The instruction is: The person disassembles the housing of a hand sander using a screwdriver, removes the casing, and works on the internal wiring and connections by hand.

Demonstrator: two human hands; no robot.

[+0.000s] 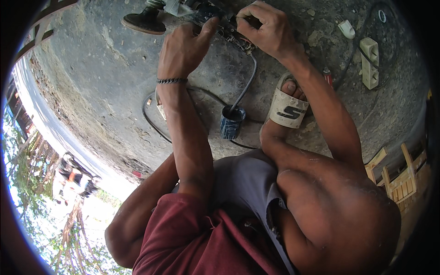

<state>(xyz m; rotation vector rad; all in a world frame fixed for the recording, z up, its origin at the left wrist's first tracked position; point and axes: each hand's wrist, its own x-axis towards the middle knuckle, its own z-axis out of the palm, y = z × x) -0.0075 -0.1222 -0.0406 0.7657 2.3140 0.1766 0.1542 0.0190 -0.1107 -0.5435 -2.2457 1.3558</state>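
Observation:
An opened power tool, seemingly an angle grinder (pixel 205 14), lies on the concrete at the top edge, with a round dark disc (pixel 144 21) at its left end. My left hand (pixel 182 49) is closed around its body, thumb on top. Bare wires and inner parts (pixel 236 39) show at its right end. Beside them my right hand (pixel 270 32) makes a pinch with thumb and forefinger; what is between the fingertips is too small to make out. A grey cord (pixel 252 75) runs from the wires down into a dark blue cup-shaped cover (pixel 232 123).
A white power strip (pixel 369 64) and a white plug-like piece (pixel 347 29) lie at the right, with a black cable looping around. A red-handled tool (pixel 327 77) is partly behind my right forearm. My sandalled foot (pixel 288 107) stands near the cover. Wooden pieces (pixel 403 181) are at far right.

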